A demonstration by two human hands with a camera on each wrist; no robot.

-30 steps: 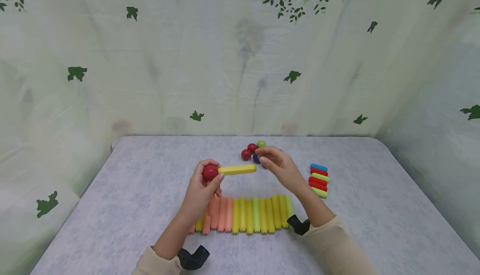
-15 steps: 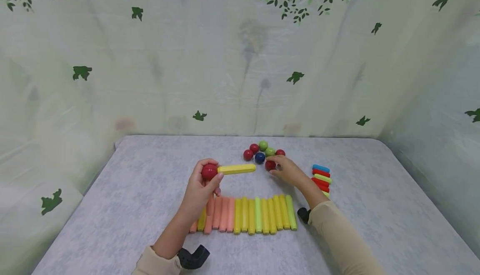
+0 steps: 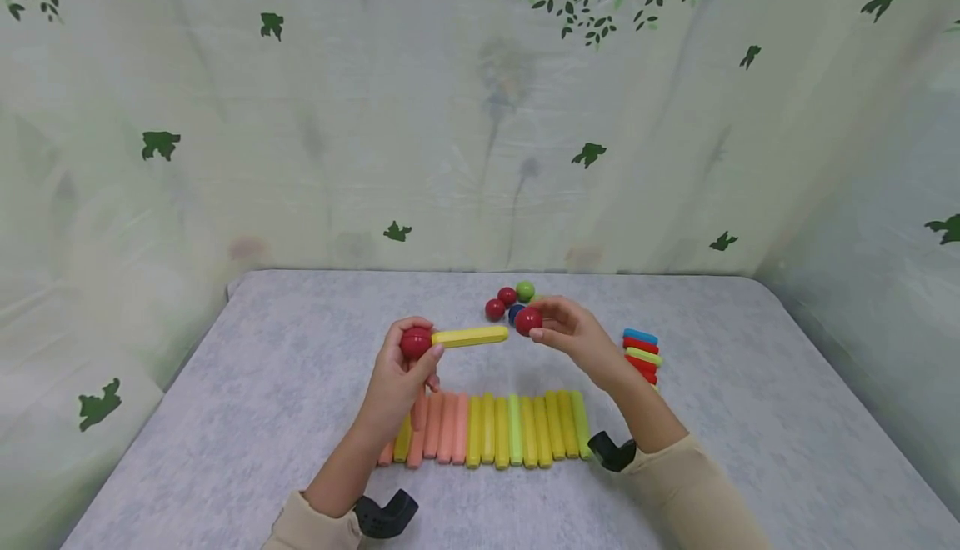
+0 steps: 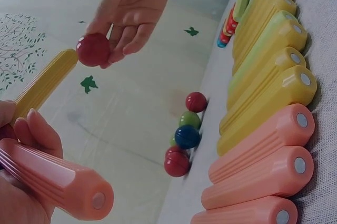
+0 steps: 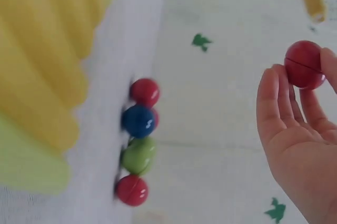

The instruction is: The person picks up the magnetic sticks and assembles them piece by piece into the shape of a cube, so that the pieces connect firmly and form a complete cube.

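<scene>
My left hand (image 3: 405, 367) grips a red ball (image 3: 416, 342) with a yellow rod (image 3: 471, 337) pointing right from it. A pink rod (image 4: 58, 179) also extends from that hand in the left wrist view, a grey disc on its end. Between thumb and fingertips, my right hand (image 3: 573, 335) pinches a second red ball (image 3: 528, 321), also plain in the right wrist view (image 5: 304, 65). This ball is held close to the yellow rod's free end. Whether they touch, I cannot tell.
Below the hands, a row of yellow, light green and pink rods (image 3: 501, 433) lies on the grey table (image 3: 750, 417). Behind are several loose balls: red (image 3: 495, 309), green (image 3: 525, 290) and blue (image 4: 187, 137). Short coloured rods (image 3: 642, 350) lie to the right, partly behind the right arm.
My right hand reached the loose balls, took a red one and lifted it left towards the yellow rod's end. The left hand has stayed nearly still with its ball and rods.
</scene>
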